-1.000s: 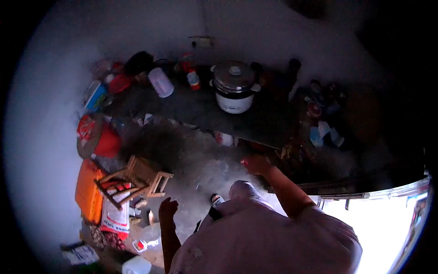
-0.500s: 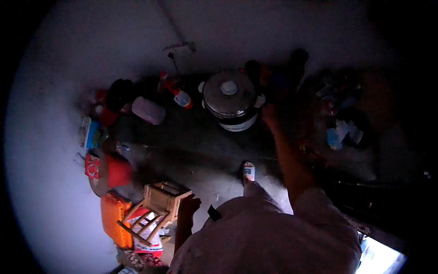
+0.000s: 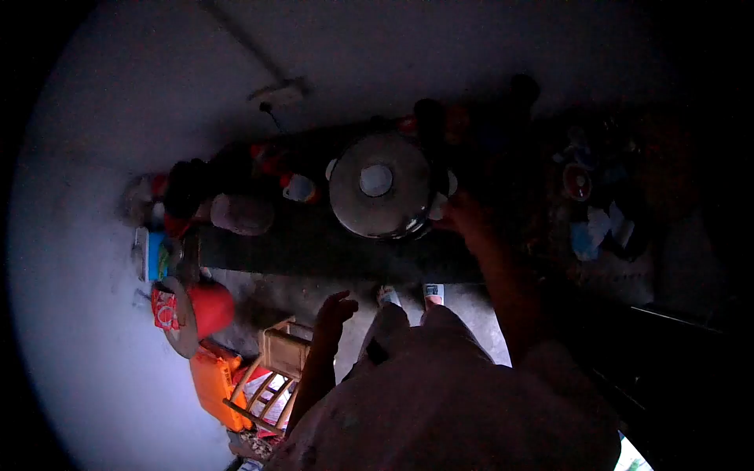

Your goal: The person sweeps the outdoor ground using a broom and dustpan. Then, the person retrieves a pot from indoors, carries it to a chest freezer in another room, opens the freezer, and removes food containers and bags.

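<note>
- While the smooth metal lid [image 3: 375, 213] covers the electric cooker [image 3: 385, 206], itself apparently unlifted on the dark table [image 3: 314, 258], reach looks complete.
- Right hand [image 3: 468, 220] at pale side handle [image 3: 438, 206]; too dark to tell whether fingers grip.
- Left hand [image 3: 335, 309] empty, fingers loosely parted, near slatted wooden chair [image 3: 284, 352].

Right hand [image 3: 465, 218] right at lidded cooker's [image 3: 357, 208] side handle [image 3: 438, 206], grip too dark to call! Left hand [image 3: 336, 312] free, loosely curled, off table's [image 3: 290, 255] front edge, near wooden chair [image 3: 284, 352]. Red bucket [image 3: 212, 308] by table's front left corner.
</note>
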A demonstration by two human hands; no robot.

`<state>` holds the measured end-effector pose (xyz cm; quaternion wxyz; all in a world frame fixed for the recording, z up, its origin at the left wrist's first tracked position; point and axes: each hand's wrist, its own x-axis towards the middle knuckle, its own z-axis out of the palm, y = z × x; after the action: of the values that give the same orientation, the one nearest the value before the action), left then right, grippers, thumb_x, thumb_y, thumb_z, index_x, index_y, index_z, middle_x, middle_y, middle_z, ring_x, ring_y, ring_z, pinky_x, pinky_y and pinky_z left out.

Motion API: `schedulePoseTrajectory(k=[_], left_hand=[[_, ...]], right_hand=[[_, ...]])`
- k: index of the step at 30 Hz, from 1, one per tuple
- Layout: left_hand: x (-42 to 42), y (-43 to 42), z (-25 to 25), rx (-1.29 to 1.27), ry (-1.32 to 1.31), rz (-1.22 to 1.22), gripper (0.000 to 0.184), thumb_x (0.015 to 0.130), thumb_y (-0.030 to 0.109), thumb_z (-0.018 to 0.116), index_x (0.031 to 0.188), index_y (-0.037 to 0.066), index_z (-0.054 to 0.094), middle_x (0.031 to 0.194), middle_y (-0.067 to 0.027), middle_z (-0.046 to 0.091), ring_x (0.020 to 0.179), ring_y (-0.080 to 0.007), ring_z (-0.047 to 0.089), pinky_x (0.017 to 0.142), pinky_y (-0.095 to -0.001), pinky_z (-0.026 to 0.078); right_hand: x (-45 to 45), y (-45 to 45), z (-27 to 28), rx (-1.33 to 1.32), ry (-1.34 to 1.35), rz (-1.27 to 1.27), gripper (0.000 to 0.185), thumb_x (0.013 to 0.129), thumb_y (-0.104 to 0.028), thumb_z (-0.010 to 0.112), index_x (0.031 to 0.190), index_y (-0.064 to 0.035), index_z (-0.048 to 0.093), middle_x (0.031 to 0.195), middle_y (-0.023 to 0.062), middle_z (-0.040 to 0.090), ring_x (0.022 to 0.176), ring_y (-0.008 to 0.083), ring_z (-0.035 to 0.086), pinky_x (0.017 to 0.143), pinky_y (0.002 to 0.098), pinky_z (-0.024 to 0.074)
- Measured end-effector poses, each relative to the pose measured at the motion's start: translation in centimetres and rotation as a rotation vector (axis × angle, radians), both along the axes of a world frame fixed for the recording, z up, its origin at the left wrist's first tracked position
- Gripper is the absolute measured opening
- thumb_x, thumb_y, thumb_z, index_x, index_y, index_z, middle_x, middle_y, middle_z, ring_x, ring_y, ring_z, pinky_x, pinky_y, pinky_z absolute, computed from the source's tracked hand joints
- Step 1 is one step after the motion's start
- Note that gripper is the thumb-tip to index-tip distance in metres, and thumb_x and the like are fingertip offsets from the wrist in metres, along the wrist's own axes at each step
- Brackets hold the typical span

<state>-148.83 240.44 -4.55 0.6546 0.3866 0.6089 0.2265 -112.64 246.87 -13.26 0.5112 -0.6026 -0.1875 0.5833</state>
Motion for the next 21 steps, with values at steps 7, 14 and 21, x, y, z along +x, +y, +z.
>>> schedulePoseTrajectory(k=[7,14,21], left_hand=[[-1.9,7.1,-8.9,0.324,0.194,-0.496,0.035,0.087,0.024,0.058,0.113,0.001,0.056,0.101,-0.0100,0.063,0.091,-0.0191,0.059,0.083,-0.0315,0.046],[4.5,13.7,-4.8,-0.044,-0.210,0.060,0.025,0.088,0.021,0.056,0.105,0.003,0.058,0.096,-0.0122,0.062,0.086,-0.0232,0.060,0.076,-0.0386,0.049],[4.1,21.7,-14.0,0.702,0.353,-0.273,0.030,0.085,0.014,0.055,0.110,-0.002,0.053,0.098,-0.0208,0.060,0.087,-0.0341,0.059,0.077,-0.0405,0.048]], right_hand=[[1.7,-6.9,-8.7,0.055,0.106,-0.242,0.057,0.081,-0.025,0.067,0.128,-0.0049,0.043,0.121,0.0151,0.052,0.102,0.0303,0.058,0.081,0.0417,0.0538],[2.1,-18.2,-3.9,-0.198,-1.070,-0.043,0.042,0.083,-0.026,0.066,0.117,-0.0032,0.056,0.127,0.0166,0.049,0.113,0.0304,0.050,0.096,0.0405,0.0417],[-0.3,-25.8,-1.3,-0.401,-2.017,0.465,0.034,0.086,-0.025,0.063,0.112,-0.0041,0.059,0.117,0.0159,0.054,0.105,0.0347,0.051,0.092,0.0448,0.0410]])
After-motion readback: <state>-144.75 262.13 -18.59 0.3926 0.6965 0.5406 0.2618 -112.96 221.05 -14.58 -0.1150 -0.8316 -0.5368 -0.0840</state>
